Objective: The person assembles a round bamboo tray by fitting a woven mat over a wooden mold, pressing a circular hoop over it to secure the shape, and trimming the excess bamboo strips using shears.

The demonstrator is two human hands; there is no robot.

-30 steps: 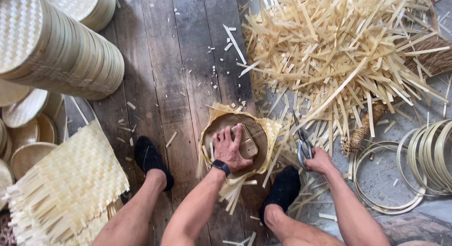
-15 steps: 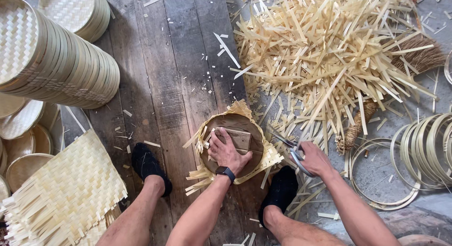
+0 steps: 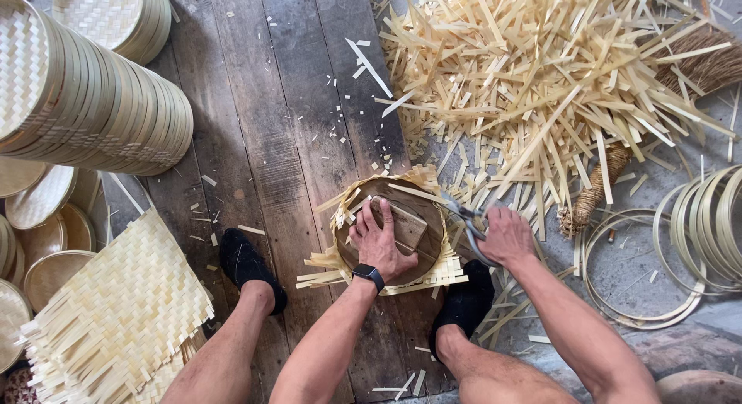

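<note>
My left hand (image 3: 380, 242) presses flat on a round wooden form (image 3: 427, 218) that lies on a woven bamboo mat (image 3: 402, 279) whose loose strip ends stick out around it. A black watch is on that wrist. My right hand (image 3: 506, 235) grips metal scissors (image 3: 464, 216) at the right edge of the form, blades pointing at the strip ends. Both lie on dark wooden planks (image 3: 286, 126) between my two black shoes.
A big heap of cut bamboo strips (image 3: 541, 79) fills the upper right. Stacks of woven round trays (image 3: 93, 102) stand at left, a flat woven mat (image 3: 116, 311) at lower left. Bamboo hoops (image 3: 696, 226) and a coiled rope (image 3: 591, 191) lie at right.
The form and mat have turned under my left hand, and more strip ends now show at the left and bottom. My right hand with the scissors has stayed at the right edge.
</note>
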